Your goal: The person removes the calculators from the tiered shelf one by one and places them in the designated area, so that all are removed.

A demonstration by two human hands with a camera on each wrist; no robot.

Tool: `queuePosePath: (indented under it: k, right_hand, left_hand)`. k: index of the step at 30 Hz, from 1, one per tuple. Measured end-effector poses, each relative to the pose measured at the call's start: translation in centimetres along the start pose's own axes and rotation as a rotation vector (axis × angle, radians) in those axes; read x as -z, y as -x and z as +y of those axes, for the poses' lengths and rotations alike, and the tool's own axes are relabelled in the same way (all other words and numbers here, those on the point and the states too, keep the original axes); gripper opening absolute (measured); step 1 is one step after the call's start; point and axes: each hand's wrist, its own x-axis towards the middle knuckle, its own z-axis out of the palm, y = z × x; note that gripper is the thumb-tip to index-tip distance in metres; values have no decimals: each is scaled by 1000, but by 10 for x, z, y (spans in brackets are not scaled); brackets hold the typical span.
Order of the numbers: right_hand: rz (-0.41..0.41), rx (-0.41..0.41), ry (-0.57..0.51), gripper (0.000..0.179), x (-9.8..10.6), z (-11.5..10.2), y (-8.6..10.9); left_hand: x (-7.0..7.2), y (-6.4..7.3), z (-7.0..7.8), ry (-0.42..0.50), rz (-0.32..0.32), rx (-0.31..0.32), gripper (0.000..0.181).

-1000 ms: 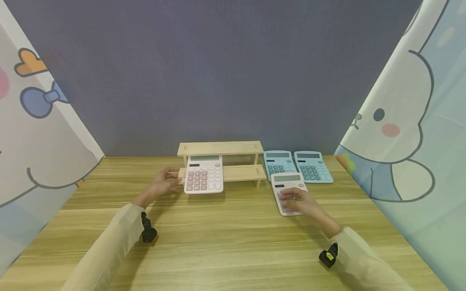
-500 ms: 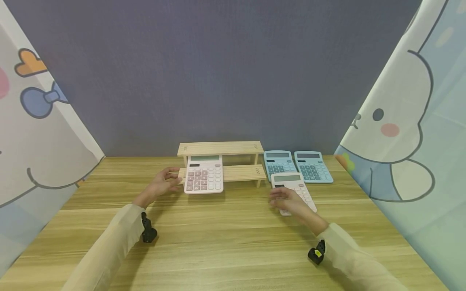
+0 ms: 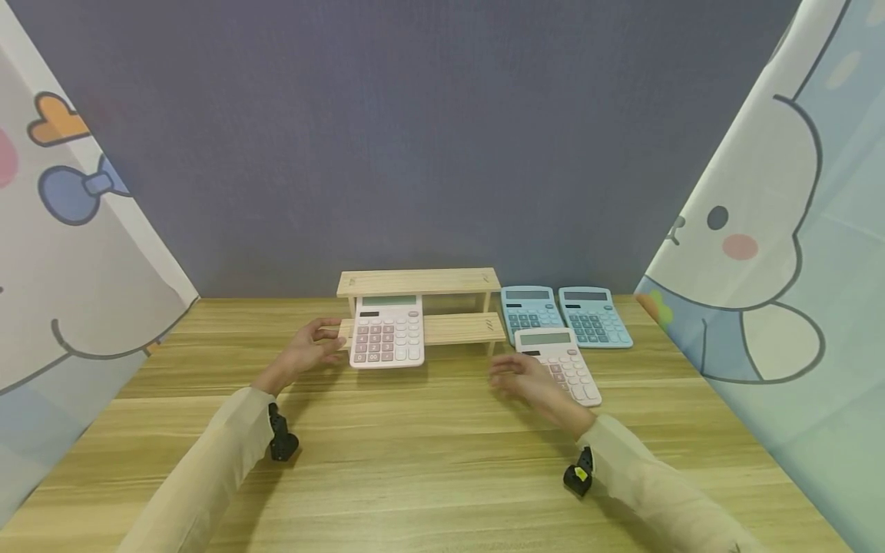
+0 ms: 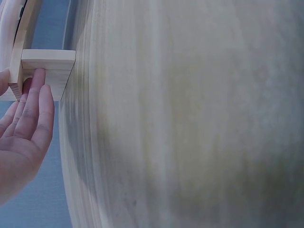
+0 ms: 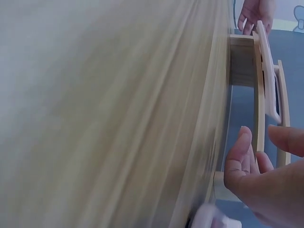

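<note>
A small two-tier wooden shelf (image 3: pixel 463 329) stands against the back panel. On its lower board leans a white-and-pink calculator (image 3: pixel 387 332), its top beneath the upper board. My left hand (image 3: pixel 304 355) grips the lower board's left end, fingers (image 4: pixel 29 111) underneath and thumb at the edge. My right hand (image 3: pixel 534 385) is near that board's right end, holding nothing, with its thumb and fingers (image 5: pixel 240 147) spread apart. A second white-and-pink calculator (image 3: pixel 574 372) lies on the table, partly hidden behind the right hand.
Two blue calculators (image 3: pixel 528 299) lie right of the shelf; the nearer white-and-pink one overlaps the left one. A dark panel (image 3: pixel 415 138) rises behind the wood-grain table (image 3: pixel 415 461). Printed cartoon curtains (image 3: pixel 774 246) flank both sides.
My right hand has come off the loose white-and-pink calculator and moved left toward the shelf's right end. The left hand, the shelf and the calculators have stayed in place.
</note>
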Motion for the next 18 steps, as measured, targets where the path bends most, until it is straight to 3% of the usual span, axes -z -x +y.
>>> queuePosePath:
  k: [18]
  right_hand:
    - [54,-38,-101,45,-45,-9,-26]
  left_hand:
    - [0,0,1,-1,-10,-6,58]
